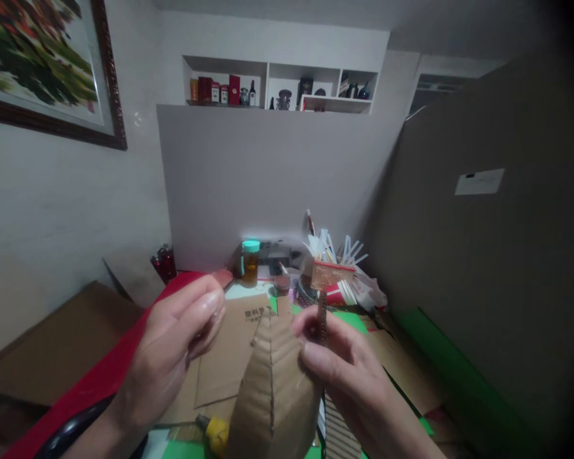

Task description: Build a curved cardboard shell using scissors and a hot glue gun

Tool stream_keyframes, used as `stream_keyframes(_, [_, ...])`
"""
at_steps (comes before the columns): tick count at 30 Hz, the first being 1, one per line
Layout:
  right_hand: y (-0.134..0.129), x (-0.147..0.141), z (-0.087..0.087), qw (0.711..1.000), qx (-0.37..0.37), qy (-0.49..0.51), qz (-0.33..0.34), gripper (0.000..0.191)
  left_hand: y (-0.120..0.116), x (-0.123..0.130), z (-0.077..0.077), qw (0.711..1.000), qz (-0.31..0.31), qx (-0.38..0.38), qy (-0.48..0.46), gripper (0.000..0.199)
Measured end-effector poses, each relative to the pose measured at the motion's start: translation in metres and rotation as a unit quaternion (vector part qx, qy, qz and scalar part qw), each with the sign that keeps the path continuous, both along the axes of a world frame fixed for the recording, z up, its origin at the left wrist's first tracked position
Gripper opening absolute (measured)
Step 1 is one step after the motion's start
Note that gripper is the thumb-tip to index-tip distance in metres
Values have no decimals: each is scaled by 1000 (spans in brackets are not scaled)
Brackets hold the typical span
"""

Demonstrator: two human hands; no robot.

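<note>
My right hand (347, 363) pinches the right edge of a folded cardboard piece (256, 401) between thumb and fingers. The piece comes to a point at the top, with a dark seam down its middle and creases slanting off it. A narrow corrugated cardboard strip (322, 312) stands up by my right fingers. My left hand (176, 344) is raised to the left of the piece, apart from it, with fingers curled and thumb pressed against them. Whatever it may hold is hidden. Below, a yellow tool with a dark tip (215, 433) lies partly behind the cardboard.
Flat cardboard (224, 366) lies on the table beneath my hands. Farther back stand a bottle with a turquoise lid (250, 264), a box of white strips (332, 274) and paper cups (342, 293). Grey panels (277, 172) close off the back and right.
</note>
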State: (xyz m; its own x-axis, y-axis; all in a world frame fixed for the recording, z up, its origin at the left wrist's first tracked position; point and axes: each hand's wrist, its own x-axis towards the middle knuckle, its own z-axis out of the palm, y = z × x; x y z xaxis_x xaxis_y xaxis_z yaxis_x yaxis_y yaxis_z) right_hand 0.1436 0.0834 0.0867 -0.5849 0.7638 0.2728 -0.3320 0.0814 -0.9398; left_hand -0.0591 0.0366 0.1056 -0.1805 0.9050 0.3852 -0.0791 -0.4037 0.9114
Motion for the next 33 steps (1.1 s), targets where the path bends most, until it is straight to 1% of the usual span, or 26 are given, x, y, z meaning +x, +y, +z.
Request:
stream_keyframes(3, [0,1,0,1000,-3,-10,6,29,1,-2,1,999,17,-31,7,32])
stream_keyframes(5, [0,2,1,1000,-6,-13,9,30,0,-2,3,998,13,-44,53,31])
stream_keyframes(8, [-1,3,3,1000,-11,-9,3,30,-4,0,7,989,26,-13,147,34])
stream_keyframes(9, [-1,3,4,1000,-10,-7,0,29,-6,1,9,985,34,3,169,33])
stream_keyframes(11, [-2,4,5,1000,-5,-8,-6,28,-9,2,12,981,52,28,184,26])
stream_keyframes(13, [-2,4,5,1000,-2,-7,-10,27,-11,3,14,980,75,43,180,19])
stream_keyframes(15, [-2,4,5,1000,-6,-2,-10,26,-12,4,15,980,95,42,170,17])
stream_keyframes(19, [-3,2,4,1000,-18,14,3,27,-15,7,18,980,92,36,171,19])
stream_keyframes(22, [-1,1,4,999,-23,24,7,28,-16,7,19,976,96,45,192,20])
stream_keyframes(24, [1,1,2,999,-26,29,7,27,-15,6,19,975,103,53,190,21])
stream_keyframes(26, [4,0,0,999,-32,38,4,27,-13,5,17,981,96,59,159,22])
stream_keyframes(29, [8,2,-1,997,-47,59,-4,27,-10,2,13,991,58,73,91,23])
stream_keyframes(31, [8,6,2,995,-56,80,-18,25,-8,1,11,993,47,90,64,21])
stream_keyframes(33, [8,15,8,992,-56,108,-42,22,-8,0,10,992,50,99,56,20])
